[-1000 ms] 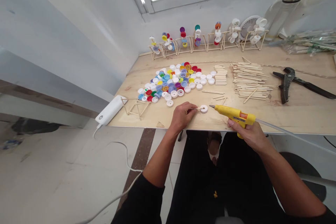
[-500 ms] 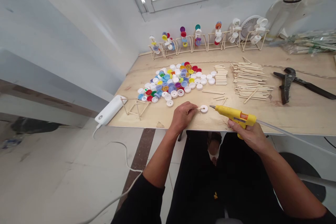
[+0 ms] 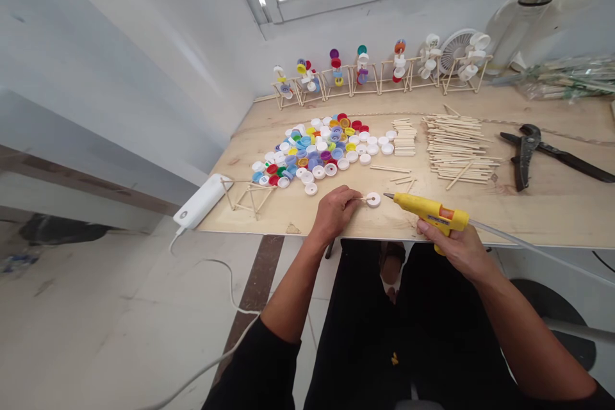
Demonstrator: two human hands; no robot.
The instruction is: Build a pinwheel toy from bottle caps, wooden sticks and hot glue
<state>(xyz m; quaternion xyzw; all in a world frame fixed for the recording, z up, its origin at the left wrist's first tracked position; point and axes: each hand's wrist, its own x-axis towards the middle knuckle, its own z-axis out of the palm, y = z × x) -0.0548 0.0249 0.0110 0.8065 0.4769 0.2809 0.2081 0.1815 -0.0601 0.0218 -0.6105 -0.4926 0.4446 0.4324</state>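
Near the front edge of the wooden table (image 3: 346, 224), my left hand (image 3: 335, 213) pinches a thin wooden stick (image 3: 364, 198). The stick's far end lies over a white bottle cap (image 3: 373, 202) at its centre. My right hand (image 3: 459, 246) is wrapped round the handle of a yellow glue gun (image 3: 427, 208), whose nozzle points left and stops just short of the cap. A clear glue stick (image 3: 528, 248) runs out of the gun's back.
Loose coloured bottle caps (image 3: 312, 157) spread across the table's middle, with stick piles (image 3: 459, 147) to their right. Black pliers (image 3: 526, 154) lie further right. A stick frame (image 3: 254, 198) stands beside a white power bank-like box (image 3: 202, 202). Several cap wheels on stands (image 3: 362, 73) line the wall.
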